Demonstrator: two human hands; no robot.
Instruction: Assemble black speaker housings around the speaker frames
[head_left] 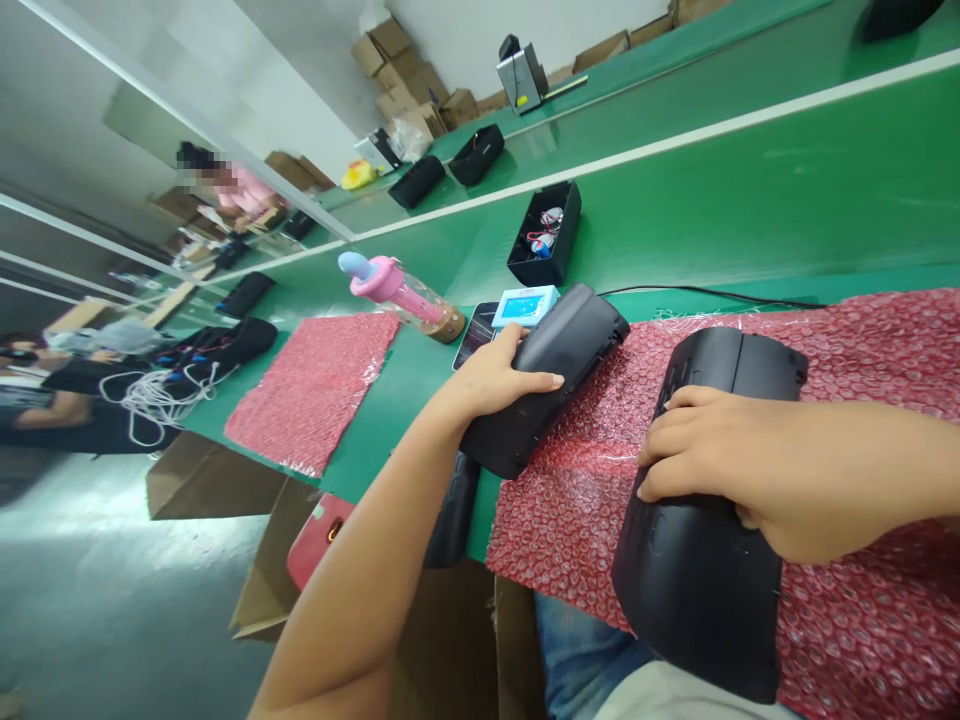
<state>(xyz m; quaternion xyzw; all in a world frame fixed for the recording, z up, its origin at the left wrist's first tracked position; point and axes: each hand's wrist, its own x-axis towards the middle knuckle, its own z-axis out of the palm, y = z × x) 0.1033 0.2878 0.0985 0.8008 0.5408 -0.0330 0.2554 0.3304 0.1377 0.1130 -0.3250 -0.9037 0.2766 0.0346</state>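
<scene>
My left hand [499, 378] is closed on a black plastic shell [574, 335], thumb across its top and the other fingers along its far left side. This shell is tilted over the left edge of a red bubble-wrap sheet [562, 530]. My right hand [701, 450] grips a second, larger-looking black plastic shell [697, 590], its fingers curled over the slotted left side. That shell lies over the bubble wrap, its near end by my lap. A gap separates the two shells. Partly hidden under my left forearm is another black casing [454, 510].
Beyond my left hand are a light-blue device with a screen [525, 305], a phone [476, 335] and a pink-capped bottle [405, 298]. An open black box with wires [546, 235] stands farther back. Cardboard boxes [262, 560] sit below the bench edge. Other people work at left.
</scene>
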